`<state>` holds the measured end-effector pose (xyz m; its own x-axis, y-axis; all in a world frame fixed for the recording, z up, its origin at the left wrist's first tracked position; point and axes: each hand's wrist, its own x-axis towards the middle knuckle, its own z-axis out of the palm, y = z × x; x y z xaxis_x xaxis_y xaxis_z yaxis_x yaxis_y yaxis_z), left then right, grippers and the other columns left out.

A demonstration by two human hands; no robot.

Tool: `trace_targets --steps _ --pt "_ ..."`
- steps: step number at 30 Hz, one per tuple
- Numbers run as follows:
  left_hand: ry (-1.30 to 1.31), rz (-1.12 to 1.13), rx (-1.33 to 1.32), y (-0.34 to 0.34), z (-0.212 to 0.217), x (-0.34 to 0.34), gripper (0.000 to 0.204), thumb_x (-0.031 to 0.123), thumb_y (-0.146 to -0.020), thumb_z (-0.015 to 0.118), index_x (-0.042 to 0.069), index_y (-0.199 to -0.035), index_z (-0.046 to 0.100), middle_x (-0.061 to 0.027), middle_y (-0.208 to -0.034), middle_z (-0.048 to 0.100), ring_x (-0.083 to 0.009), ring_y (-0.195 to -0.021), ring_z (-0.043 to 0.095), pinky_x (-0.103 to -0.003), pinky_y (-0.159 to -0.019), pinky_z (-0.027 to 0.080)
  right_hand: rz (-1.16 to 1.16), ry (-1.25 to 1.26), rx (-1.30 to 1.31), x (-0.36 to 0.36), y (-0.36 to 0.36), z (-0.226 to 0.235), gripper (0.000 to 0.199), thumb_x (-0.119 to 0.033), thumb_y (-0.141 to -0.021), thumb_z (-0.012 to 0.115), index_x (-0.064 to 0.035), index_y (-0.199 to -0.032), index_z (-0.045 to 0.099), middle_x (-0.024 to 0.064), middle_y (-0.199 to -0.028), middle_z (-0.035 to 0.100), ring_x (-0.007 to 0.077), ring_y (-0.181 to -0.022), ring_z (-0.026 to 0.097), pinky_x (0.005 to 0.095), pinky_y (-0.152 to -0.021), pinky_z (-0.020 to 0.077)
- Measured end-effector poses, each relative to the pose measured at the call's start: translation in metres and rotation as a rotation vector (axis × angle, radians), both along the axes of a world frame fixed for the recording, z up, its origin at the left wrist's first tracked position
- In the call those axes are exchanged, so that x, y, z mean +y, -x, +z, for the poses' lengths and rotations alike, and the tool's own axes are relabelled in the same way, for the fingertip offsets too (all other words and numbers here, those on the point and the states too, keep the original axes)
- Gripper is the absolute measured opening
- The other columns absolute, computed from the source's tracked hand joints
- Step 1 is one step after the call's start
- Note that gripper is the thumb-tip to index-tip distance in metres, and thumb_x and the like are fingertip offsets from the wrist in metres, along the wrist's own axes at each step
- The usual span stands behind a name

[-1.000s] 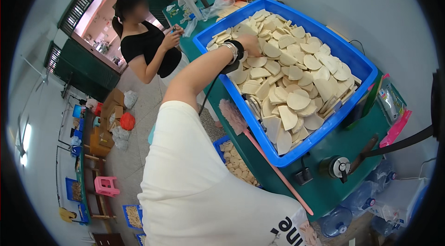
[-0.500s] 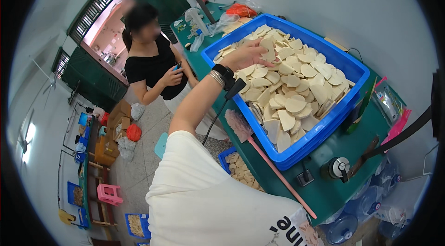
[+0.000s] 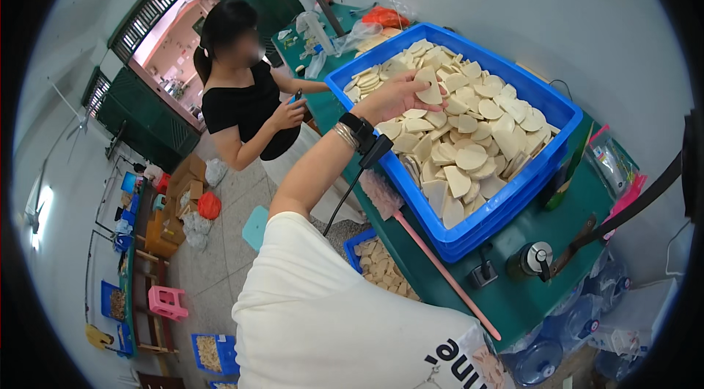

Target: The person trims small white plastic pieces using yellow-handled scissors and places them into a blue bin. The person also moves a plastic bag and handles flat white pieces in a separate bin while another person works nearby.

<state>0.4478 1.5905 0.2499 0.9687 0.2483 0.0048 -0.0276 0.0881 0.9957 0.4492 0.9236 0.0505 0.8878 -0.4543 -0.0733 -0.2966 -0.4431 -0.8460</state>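
Observation:
My left hand (image 3: 402,98) reaches over a large blue crate (image 3: 506,224), its fingers closed on a pale half-round slice (image 3: 428,87) tipped up on its edge. Beneath and around it lie heaped cream-coloured flat slices (image 3: 470,159), some half-round, some wedge-shaped; I cannot tell what they are cut from. A black band and bracelets circle that wrist. My right hand is out of sight.
A person (image 3: 242,96) in a black top stands across the table (image 3: 411,272), holding a small blue object. A pink-handled duster (image 3: 440,264), a flask (image 3: 532,261) and a green bottle (image 3: 563,187) sit beside the crate. Blue water jugs (image 3: 539,361) stand below.
The slice in my left hand has turned and stands more upright. The other person's hand has moved out to the crate's far-left edge. The view has shifted slightly.

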Motion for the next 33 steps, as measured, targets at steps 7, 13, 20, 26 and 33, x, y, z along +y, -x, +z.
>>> trace_targets --steps 7,13,20,26,33 --pt "-0.063 0.185 0.013 -0.002 -0.005 0.007 0.028 0.011 -0.093 0.058 -0.003 -0.118 0.055 -0.0132 -0.115 0.063 -0.0216 -0.108 0.062 -0.032 -0.096 0.05 0.001 0.018 0.012 -0.005 0.003 -0.001 0.026 -0.01 -0.087 0.059 0.0029 -0.109 0.062 0.0167 -0.087 0.065 0.0244 -0.074 0.063 0.0351 -0.064 0.0544" --pt "0.179 0.247 0.045 -0.004 -0.004 0.011 0.021 0.001 -0.088 0.064 -0.002 -0.107 0.055 -0.01 -0.109 0.061 -0.0187 -0.108 0.06 -0.035 -0.1 0.049 -0.003 0.023 0.02 -0.004 0.003 -0.004 0.026 -0.01 -0.087 0.059 0.0026 -0.11 0.062 0.0169 -0.087 0.065 0.0246 -0.074 0.064 0.0351 -0.064 0.0546" --pt "0.566 0.301 -0.146 -0.012 -0.015 0.001 0.017 0.002 -0.091 0.059 -0.004 -0.104 0.051 -0.0112 -0.105 0.056 -0.026 -0.104 0.06 -0.041 -0.104 0.048 0.004 0.028 0.031 -0.004 0.002 -0.007 0.026 -0.009 -0.087 0.059 0.0023 -0.111 0.062 0.0172 -0.088 0.065 0.0248 -0.075 0.064 0.0352 -0.064 0.0548" --pt "0.133 0.272 -0.049 -0.01 -0.007 -0.009 0.028 0.015 -0.096 0.055 -0.004 -0.115 0.048 -0.0191 -0.119 0.057 -0.0308 -0.105 0.062 -0.04 -0.097 0.051 0.007 0.044 0.024 -0.006 0.004 -0.008 0.027 -0.008 -0.087 0.058 0.002 -0.111 0.061 0.0174 -0.088 0.066 0.025 -0.075 0.064 0.0352 -0.065 0.055" --pt "-0.254 0.217 -0.004 -0.004 0.003 -0.02 0.032 0.023 -0.1 0.048 0.002 -0.123 0.048 -0.0145 -0.113 0.064 -0.0203 -0.094 0.065 -0.034 -0.086 0.053 0.019 0.061 0.018 -0.007 0.004 -0.007 0.027 -0.007 -0.087 0.058 0.0017 -0.112 0.061 0.0176 -0.088 0.066 0.0251 -0.076 0.065 0.0352 -0.065 0.0552"
